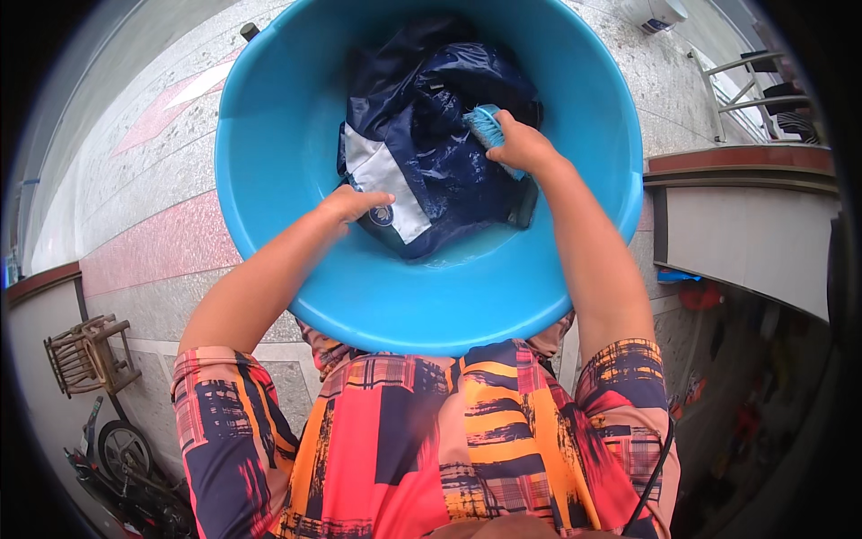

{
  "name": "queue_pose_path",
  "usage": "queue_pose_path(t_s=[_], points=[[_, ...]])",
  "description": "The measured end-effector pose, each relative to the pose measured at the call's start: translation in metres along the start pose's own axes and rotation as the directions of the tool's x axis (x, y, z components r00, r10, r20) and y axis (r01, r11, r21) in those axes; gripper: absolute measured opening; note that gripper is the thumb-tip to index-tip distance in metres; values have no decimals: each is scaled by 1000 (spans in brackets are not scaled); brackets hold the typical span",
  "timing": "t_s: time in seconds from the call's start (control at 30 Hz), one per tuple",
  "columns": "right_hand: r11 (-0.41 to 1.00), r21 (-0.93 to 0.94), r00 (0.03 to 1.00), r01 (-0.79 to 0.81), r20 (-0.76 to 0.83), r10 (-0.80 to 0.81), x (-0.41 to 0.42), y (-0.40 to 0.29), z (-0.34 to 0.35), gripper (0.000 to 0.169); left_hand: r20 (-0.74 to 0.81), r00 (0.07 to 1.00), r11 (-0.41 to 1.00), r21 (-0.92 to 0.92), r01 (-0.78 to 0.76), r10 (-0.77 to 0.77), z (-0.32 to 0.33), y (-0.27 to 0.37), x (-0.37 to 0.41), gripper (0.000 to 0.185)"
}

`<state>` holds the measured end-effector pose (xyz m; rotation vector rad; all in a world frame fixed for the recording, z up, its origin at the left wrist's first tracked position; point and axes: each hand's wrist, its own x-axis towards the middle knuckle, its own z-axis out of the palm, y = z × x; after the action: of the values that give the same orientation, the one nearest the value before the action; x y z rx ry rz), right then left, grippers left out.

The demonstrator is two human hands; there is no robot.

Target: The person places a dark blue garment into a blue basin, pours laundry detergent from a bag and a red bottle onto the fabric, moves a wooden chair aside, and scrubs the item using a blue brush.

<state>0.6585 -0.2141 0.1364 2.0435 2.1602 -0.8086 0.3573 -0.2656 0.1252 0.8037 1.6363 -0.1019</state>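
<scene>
A large blue plastic tub stands before me, with a little cloudy water at its bottom. In it lies a wet, crumpled dark blue garment with a white panel and a round emblem. My left hand grips the garment's edge beside the white panel, thumb on top. Suds streak the dark fabric in the middle. My right hand holds a blue scrubbing brush over the garment's right part; its bristles point left, and whether they touch the cloth is hard to tell.
Around the tub is a speckled floor with pink bands. A wooden chair and a motorcycle are at the lower left. A white bucket and a metal-framed rack are at the upper right. A raised ledge lies right.
</scene>
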Motion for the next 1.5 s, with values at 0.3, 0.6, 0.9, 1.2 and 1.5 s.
queue_pose_path(t_s=[0.3, 0.6, 0.9, 1.2, 1.5], points=[[997, -48, 980, -52, -197, 42, -30, -11, 13, 47, -213, 898, 616, -666, -421, 385, -13, -2, -36, 30], [964, -252, 980, 88, -154, -130, -41, -60, 4, 57, -148, 964, 331, -918, -217, 219, -19, -26, -30, 26], [918, -281, 782, 279, -489, -387, -28, -62, 6, 46, -187, 978, 568, -797, -208, 95, -10, -45, -21, 17], [951, -206, 820, 232, -485, -305, -17, -45, 8, 74, -258, 936, 400, -852, -338, 242, -6, -47, -12, 21], [917, -308, 804, 252, -460, -376, -19, -43, 29, 65, -73, 958, 628, -741, -237, 276, -6, -46, -29, 39]])
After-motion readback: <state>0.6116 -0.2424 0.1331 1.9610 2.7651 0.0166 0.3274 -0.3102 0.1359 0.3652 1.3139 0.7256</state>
